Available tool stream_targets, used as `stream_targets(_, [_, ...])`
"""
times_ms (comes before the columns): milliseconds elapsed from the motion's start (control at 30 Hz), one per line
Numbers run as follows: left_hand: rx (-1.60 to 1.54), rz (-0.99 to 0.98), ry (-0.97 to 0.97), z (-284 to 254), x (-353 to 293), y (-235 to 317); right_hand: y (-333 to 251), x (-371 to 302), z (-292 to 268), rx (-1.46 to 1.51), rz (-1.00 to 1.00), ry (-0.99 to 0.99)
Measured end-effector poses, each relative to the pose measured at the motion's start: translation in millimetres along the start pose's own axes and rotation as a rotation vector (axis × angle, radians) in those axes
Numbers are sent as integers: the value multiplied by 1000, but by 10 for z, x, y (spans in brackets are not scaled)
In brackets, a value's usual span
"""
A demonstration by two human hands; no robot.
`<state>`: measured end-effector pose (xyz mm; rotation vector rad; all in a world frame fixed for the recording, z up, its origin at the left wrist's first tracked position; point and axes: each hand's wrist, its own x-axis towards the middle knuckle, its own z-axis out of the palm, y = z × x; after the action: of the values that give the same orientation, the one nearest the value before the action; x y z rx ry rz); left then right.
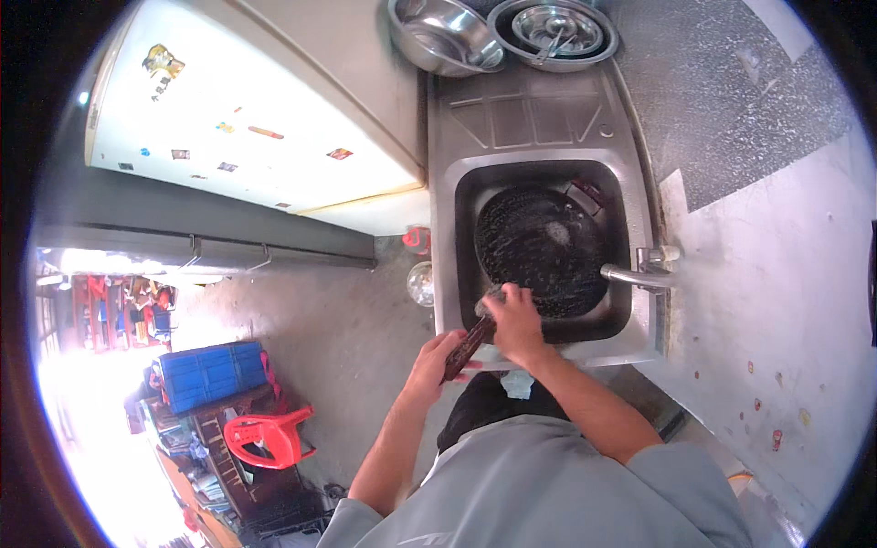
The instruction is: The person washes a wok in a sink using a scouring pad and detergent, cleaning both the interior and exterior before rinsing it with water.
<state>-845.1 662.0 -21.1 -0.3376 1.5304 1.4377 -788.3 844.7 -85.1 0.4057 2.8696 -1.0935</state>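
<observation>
A dark round wok lies tilted in the sink, its inner surface wet and streaked with whitish suds. From its near-left side a long brown handle sticks out over the sink's front edge. My left hand is wrapped round this handle near its end. At the handle's base, by the wok's rim, my right hand presses a greyish scrubber, partly covered by the fingers. On the wok's far right side is a small dark-red helper handle.
A faucet reaches over the basin from the right. Steel bowls and a basin stand beyond the drainboard. A white fridge stands at the left. A red stool and a blue box are farther left.
</observation>
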Motion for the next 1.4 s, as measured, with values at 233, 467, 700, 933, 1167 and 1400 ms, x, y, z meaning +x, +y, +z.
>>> stream_targets(233, [-537,-418,-600,-207,338,-322,281,32,29,166,-121,46])
stream_targets(467, [-830,-561,-721,123,467,-501,655,23,134,439,183,221])
stream_targets(700, [-130,-296,-443,282,134,-177,620,-66,-156,867,484,239])
stream_targets(933, [741,51,-109,82,12,-176,969,-280,-266,654,350,820])
stream_targets(1167, [1247,330,94,-210,223,-353,742,-126,-665,118,172,908])
stream_targets(1400, [1336,313,109,-316,306,-430,488,181,-885,-280,-16,580])
